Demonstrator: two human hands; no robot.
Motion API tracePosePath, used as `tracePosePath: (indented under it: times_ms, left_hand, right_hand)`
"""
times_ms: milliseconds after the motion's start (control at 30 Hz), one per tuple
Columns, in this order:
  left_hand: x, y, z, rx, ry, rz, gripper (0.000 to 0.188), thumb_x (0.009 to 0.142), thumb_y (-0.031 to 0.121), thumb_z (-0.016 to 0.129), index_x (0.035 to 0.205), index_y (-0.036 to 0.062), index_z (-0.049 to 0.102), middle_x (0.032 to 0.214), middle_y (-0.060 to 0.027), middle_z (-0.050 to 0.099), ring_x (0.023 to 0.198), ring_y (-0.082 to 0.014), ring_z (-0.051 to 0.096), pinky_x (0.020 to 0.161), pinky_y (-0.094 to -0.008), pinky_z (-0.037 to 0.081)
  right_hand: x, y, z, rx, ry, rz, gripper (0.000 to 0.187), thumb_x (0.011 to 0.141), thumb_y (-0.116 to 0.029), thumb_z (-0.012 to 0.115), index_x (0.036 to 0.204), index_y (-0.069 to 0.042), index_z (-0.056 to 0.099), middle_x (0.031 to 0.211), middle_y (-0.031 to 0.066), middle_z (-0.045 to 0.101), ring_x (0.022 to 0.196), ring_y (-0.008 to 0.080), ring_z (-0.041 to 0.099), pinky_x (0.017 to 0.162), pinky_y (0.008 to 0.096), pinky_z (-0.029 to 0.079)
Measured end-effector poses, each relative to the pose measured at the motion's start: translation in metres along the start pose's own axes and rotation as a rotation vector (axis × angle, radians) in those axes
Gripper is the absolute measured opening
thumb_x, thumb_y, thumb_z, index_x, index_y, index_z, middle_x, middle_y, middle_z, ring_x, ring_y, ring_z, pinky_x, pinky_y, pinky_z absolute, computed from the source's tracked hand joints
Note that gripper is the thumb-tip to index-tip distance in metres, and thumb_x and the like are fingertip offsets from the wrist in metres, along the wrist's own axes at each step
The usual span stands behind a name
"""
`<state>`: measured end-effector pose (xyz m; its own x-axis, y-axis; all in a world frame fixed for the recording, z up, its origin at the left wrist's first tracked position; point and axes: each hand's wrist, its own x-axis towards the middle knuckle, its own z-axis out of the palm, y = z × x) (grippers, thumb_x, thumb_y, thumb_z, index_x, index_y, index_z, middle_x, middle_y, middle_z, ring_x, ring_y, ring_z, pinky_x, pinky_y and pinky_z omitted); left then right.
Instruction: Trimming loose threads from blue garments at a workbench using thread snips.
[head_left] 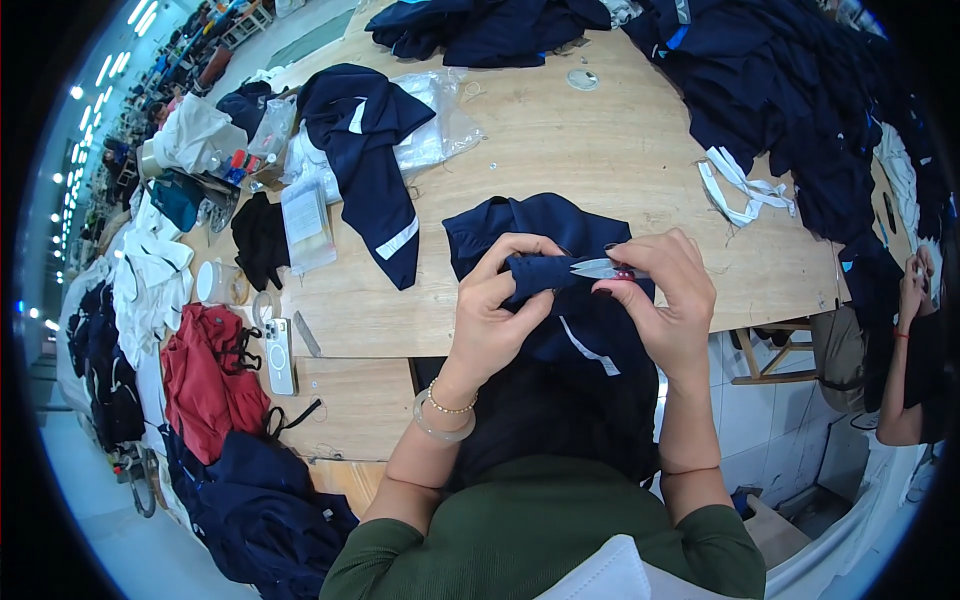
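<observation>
A navy garment (pixel 520 215) lies over the table's front edge and down onto my lap, with a white strip on it. My left hand (pixel 497 305) pinches a folded edge of this garment and holds it up above the table. In my right hand (pixel 668 290) is a pair of thread snips (pixel 603 269) with silvery blades and a dark red grip. The blade tips point left and meet the raised fabric edge, close to my left fingers. Whether they touch a thread I cannot make out.
On the wooden table (pixel 560 130) lie another navy garment (pixel 365 160) on plastic bags, white strips (pixel 745 187) and a navy pile (pixel 770 90). To the left are a phone (pixel 280 355), a red bag (pixel 208 375) and white cloth (pixel 150 280). Another person's hand (pixel 912 290) is at far right.
</observation>
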<state>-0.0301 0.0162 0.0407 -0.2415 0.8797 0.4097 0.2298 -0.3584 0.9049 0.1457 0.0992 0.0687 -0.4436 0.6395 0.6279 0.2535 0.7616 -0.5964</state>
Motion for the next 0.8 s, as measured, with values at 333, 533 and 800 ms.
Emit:
tracePosePath:
  times_ms: [333,533,800]
  left_hand:
    - [0.002,-0.0003,0.0003,0.003,-0.007,-0.003,0.024,0.073,-0.011,0.063,0.095,-0.0037,0.07,0.104,-0.0095,0.063,0.092,-0.0175,0.063,0.077,-0.0264,0.05]
    - [0.0018,0.0008,0.0014,0.013,-0.006,-0.011,0.022,0.074,-0.011,0.064,0.094,-0.0041,0.07,0.104,-0.0095,0.064,0.091,-0.0174,0.063,0.077,-0.0261,0.05]
    - [0.0018,-0.0005,0.0002,0.027,-0.013,-0.001,0.023,0.073,-0.011,0.064,0.094,-0.0043,0.07,0.104,-0.0099,0.064,0.091,-0.0177,0.064,0.077,-0.0264,0.051]
  right_hand:
    - [0.0,0.0008,-0.002,-0.044,0.01,-0.024,0.026,0.068,-0.015,0.082,0.087,-0.006,0.068,0.08,0.0041,0.067,0.075,0.0209,0.058,0.068,0.032,0.04]
    - [-0.0001,0.0034,-0.0037,-0.045,0.005,-0.022,0.025,0.068,-0.016,0.082,0.087,-0.006,0.068,0.08,0.0042,0.066,0.075,0.0209,0.058,0.068,0.0322,0.04]
    - [0.0001,0.0025,-0.0007,-0.033,-0.001,-0.012,0.025,0.069,-0.016,0.081,0.087,-0.005,0.068,0.08,0.0043,0.066,0.074,0.0205,0.058,0.067,0.032,0.04]
